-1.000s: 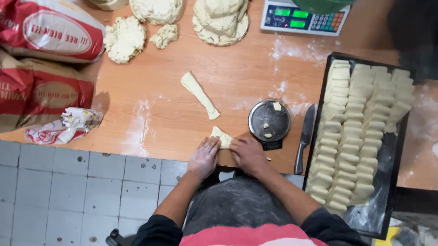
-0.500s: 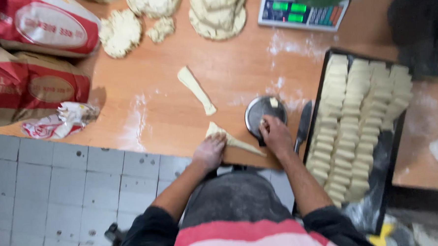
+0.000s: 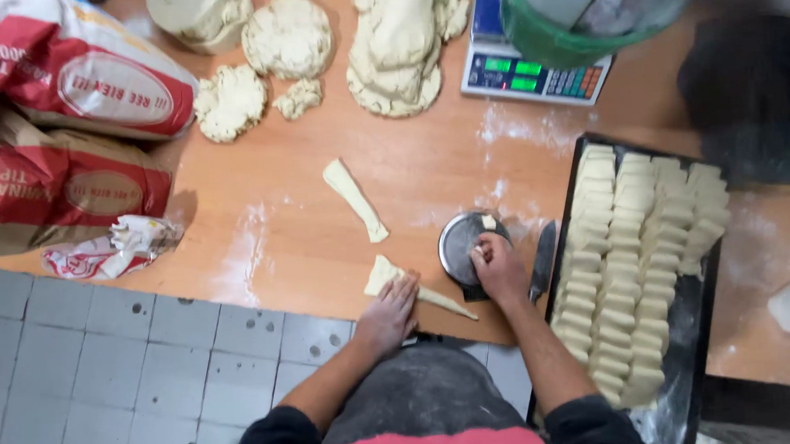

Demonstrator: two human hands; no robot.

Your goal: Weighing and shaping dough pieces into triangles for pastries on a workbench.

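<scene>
The left hand [image 3: 388,315] is laid flat, fingers spread, on a tapered dough strip [image 3: 416,288] at the lower centre of the bench [image 3: 411,177]. The right hand [image 3: 496,266] is closed on a filling piece in a round metal dish [image 3: 462,241]. A baking tray [image 3: 568,214] of dough pieces lies at the right.

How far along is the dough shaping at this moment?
Done: the black tray holds rows of shaped dough pieces, mostly full. In hand: the left hand presses on a tapered dough strip at the table edge, while the right hand reaches into a small round dish. Left: another strip lies untouched, and big dough lumps wait by the scale.
</scene>
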